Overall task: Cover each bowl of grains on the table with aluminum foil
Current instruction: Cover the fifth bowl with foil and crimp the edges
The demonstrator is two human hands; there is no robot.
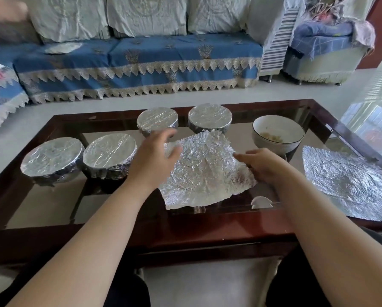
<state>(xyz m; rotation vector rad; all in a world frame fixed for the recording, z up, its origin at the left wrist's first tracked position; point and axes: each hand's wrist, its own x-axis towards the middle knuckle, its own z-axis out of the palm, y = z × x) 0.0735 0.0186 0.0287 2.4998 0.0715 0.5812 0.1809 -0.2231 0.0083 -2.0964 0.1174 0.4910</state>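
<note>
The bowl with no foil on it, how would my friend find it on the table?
Look at the glass-topped coffee table before the blue sofa. Find the far right end of the bowl row. The white bowl there is the only open one, showing grains inside; four neighbours wear foil.

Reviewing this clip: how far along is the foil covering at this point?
Four bowls look done, foil-wrapped: two front, two back. In hand: the left hand and right hand handle a crumpled foil sheet at centre; whether a bowl sits under it is unclear. Left: the open white bowl, with a spare foil sheet beside it.
</note>
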